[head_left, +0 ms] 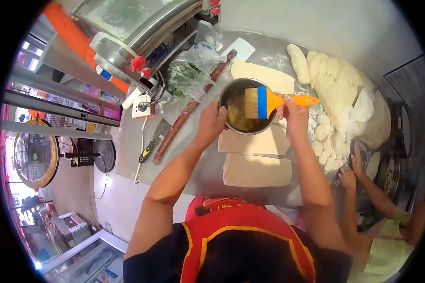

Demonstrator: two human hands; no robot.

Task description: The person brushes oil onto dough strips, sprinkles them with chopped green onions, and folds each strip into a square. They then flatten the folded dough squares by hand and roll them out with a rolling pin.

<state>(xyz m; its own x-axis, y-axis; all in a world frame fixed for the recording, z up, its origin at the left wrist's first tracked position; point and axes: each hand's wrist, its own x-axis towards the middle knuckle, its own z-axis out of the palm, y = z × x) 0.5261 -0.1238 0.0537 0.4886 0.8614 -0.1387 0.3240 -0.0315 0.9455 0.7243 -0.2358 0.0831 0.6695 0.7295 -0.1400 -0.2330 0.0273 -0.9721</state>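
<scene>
My left hand [213, 123] grips the left rim of a metal pot [223, 95], which has brownish liquid [237, 115] inside. In my right hand [295, 113] is a pastry brush [264, 102] with an orange handle and a blue band; its pale bristles lie over the pot's opening. Under and around the pot are flat dough sheets: one sheet [264, 75] behind it, another [257, 141] partly hidden by the pot, and a third [257, 170] nearest my body.
At right sit a large dough mass [340, 80], a dough roll [298, 63] and several small dough pieces [333, 146]. A co-worker's hands [349, 172] are beside them. Leftward lie a long rolling pin [184, 115], a plastic bag [189, 70], a yellow-black tool [148, 151] and a machine [123, 56].
</scene>
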